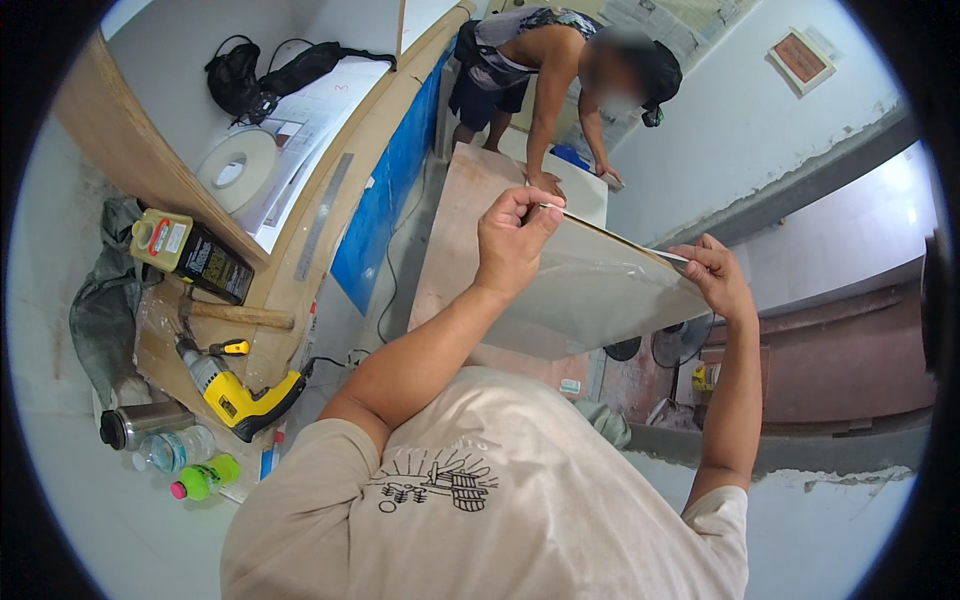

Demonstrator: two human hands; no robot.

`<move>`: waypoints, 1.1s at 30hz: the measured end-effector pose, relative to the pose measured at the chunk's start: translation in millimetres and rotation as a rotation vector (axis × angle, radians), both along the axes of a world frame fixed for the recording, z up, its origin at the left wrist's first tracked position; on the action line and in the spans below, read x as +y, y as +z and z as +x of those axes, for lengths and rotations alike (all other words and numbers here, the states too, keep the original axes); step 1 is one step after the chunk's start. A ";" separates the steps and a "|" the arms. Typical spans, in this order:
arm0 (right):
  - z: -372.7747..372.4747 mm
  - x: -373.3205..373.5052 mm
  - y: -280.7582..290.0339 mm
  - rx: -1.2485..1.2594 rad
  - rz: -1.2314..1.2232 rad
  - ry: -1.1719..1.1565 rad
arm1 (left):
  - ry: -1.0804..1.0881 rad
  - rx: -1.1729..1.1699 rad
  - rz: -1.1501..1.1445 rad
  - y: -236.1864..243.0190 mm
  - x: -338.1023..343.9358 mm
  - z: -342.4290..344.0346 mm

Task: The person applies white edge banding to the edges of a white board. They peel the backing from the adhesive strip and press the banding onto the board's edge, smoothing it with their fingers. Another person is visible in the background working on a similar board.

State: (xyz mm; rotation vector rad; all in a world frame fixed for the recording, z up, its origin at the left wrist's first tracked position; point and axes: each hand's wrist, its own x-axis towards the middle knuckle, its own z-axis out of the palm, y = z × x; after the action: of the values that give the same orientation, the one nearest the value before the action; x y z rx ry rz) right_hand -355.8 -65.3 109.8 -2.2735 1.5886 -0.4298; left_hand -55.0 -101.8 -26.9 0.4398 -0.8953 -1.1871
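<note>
A thin, glossy light-grey panel (590, 290) is held up at a tilt in front of my chest. My left hand (512, 240) is closed in a pinch on its upper left corner. Gripping the upper right edge, my right hand (718, 280) has its fingers folded over the rim. A thin white strip shows along the top edge near both hands; I cannot tell whether it is separate. Behind the panel lies a pinkish plywood board (450, 240). Across it, a co-worker (550, 60) bends over, one hand pressed on a pale sheet (585, 195).
On the left are a yellow drill (240, 395), a hammer (240, 314), a yellow-and-black can (190, 255), a steel flask (145, 424) and plastic bottles (205, 477). A tape roll (237, 170) lies on papers on a shelf. A fan (682, 340) stands right of the panel.
</note>
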 end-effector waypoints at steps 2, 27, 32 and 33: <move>-1.4 -2.6 -0.9 -0.010 0.011 -0.002 | 0.020 -0.002 0.017 2.8 1.7 -0.1; 43.3 -43.4 85.2 0.344 -0.090 0.059 | 0.004 0.067 0.073 7.2 -1.7 -1.0; 53.0 -64.2 112.8 0.426 -0.019 -0.035 | 0.014 0.042 0.098 6.3 -4.7 -0.4; 58.0 -64.7 114.9 0.448 -0.026 -0.015 | 0.018 0.039 0.113 5.8 -5.7 0.5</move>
State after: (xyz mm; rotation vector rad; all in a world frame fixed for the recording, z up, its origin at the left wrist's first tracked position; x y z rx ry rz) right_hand -297.8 -130.0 224.7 -2.5027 1.8068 0.0669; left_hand -54.5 -107.5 -21.1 0.5130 -0.7918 -1.2302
